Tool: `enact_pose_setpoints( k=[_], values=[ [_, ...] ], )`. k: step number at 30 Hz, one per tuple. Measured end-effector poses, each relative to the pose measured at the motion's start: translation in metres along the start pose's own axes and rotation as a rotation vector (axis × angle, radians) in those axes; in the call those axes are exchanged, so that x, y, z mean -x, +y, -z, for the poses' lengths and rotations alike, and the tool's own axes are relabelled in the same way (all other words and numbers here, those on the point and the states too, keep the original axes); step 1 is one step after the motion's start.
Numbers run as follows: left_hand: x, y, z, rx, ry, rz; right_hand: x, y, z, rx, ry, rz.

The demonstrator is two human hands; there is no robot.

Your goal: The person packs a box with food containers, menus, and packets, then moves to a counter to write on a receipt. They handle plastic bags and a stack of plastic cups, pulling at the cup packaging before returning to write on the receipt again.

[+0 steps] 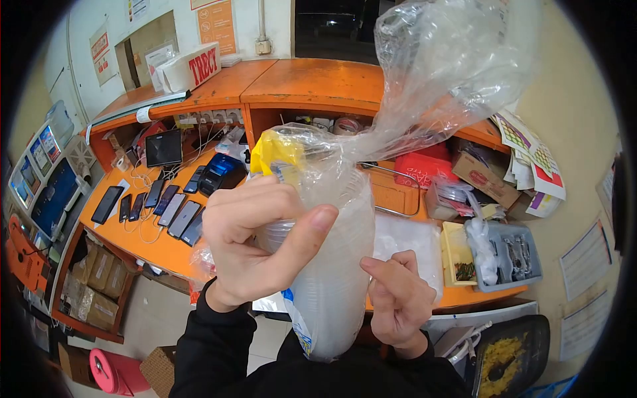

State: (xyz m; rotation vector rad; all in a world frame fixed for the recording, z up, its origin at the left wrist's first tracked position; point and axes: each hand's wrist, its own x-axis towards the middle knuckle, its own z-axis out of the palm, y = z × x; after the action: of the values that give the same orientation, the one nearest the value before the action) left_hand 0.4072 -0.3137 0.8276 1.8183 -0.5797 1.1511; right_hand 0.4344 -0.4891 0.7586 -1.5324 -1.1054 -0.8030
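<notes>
A tall stack of clear plastic cups (332, 292) stands upright in front of my body, inside a clear plastic bag (458, 73) with yellow and blue print. Above the cups the bag's neck is twisted tight, and its loose top flares up to the right. My left hand (262, 242) is at the stack's left side, fingers bent and thumb spread away from them; nothing shows between them. Close to the right side is my right hand (400, 302), loosely curled, one fingertip at the bag's edge. Whether either palm presses on the bag is hidden.
Several phones (171, 211) lie on the orange desk (126, 240) at left, near a blue-black device (222, 174). On the right are a clear plastic sheet (405, 245), a yellow tray (454, 232) and a grey bin (509, 282). A pink container (119, 373) stands on the floor.
</notes>
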Motion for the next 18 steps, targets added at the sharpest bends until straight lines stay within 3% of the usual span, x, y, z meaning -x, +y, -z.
enact_pose_setpoints(
  k=[18],
  values=[
    [0.0067, 0.0008, 0.0026, -0.023, -0.040, -0.030, -0.0014, -0.0008, -0.0026, -0.019, 0.014, 0.019]
  ],
)
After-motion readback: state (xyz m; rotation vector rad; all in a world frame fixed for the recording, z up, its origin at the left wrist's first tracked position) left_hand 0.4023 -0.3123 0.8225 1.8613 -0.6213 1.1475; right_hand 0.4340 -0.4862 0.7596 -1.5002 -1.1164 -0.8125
